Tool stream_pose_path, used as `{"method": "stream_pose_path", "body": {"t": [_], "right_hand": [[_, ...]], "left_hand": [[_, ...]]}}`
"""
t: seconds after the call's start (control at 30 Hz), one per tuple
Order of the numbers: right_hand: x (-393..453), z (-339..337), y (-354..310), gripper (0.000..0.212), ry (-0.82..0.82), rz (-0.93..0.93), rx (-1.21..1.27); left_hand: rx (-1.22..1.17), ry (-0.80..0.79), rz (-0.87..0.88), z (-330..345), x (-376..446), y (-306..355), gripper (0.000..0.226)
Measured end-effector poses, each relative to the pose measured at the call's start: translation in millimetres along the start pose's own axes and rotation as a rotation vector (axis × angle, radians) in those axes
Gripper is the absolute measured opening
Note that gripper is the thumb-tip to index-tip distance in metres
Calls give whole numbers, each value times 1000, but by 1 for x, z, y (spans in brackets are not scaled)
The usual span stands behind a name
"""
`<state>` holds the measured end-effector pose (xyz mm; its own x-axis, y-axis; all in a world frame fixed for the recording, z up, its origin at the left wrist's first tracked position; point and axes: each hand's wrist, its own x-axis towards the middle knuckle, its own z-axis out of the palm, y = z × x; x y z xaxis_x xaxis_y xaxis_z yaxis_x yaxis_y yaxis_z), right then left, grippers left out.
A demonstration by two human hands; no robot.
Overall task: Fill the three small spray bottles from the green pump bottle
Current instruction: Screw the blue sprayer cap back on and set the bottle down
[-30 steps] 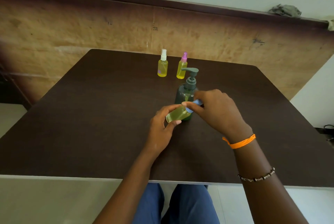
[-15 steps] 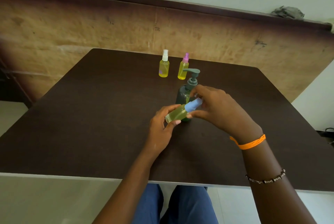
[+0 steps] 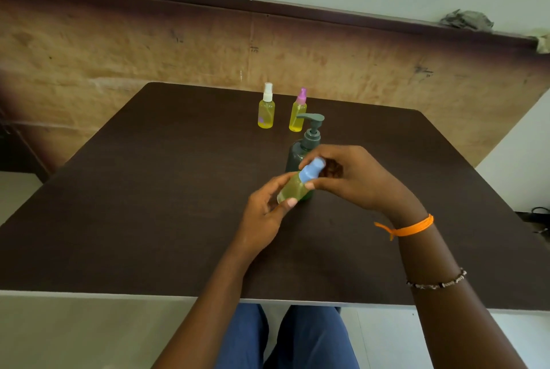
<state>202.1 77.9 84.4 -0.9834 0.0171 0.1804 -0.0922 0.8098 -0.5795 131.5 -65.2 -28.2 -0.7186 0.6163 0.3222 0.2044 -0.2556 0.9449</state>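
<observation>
Blue-capped spray bottle (image 3: 293, 190) tilted, body pinched in left hand (image 3: 265, 214); cap gripped by right hand (image 3: 354, 178). Green pump bottle (image 3: 300, 151) behind. Two filled bottles at 12 o'clock.

Dark brown bench (image 3: 148, 190); three yellow bottles with white cap (image 3: 268, 91), pink cap (image 3: 301, 96) and blue cap (image 3: 311, 170); grey-green pump bottle (image 3: 296, 155); orange wristband (image 3: 407, 229).
</observation>
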Motion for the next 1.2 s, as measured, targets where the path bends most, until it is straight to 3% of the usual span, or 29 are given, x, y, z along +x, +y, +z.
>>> {"method": "stream_pose_path", "body": {"t": [0.1,0.17,0.27,0.4,0.57,0.67,0.83,1.0,1.2], "right_hand": [[-3,-3,1,20,-6,10,355],[-6,0,2,20,-6,44,460],[-8,9,7,24,29,100,560],[-11,27,12,23,184,143,598],[-9,43,12,9,354,184,470],[-7,39,9,7,310,162,562],[-11,27,3,18,70,127,791],[-4,35,5,20,124,202,721],[-3,44,5,13,255,244,681]], "left_hand": [[-122,-94,-84,0,-3,2,39],[-165,-138,-122,-2,-4,2,50],[-170,-130,-138,-3,-4,2,44],[-79,-15,-33,0,-2,-2,40],[-36,-9,-11,2,-2,-1,38],[-200,-108,-112,-1,-3,4,39],[-520,-325,-282,-10,-4,7,59],[-334,-211,-243,-5,-3,7,57],[-200,-98,-203,-1,-2,4,32]]}}
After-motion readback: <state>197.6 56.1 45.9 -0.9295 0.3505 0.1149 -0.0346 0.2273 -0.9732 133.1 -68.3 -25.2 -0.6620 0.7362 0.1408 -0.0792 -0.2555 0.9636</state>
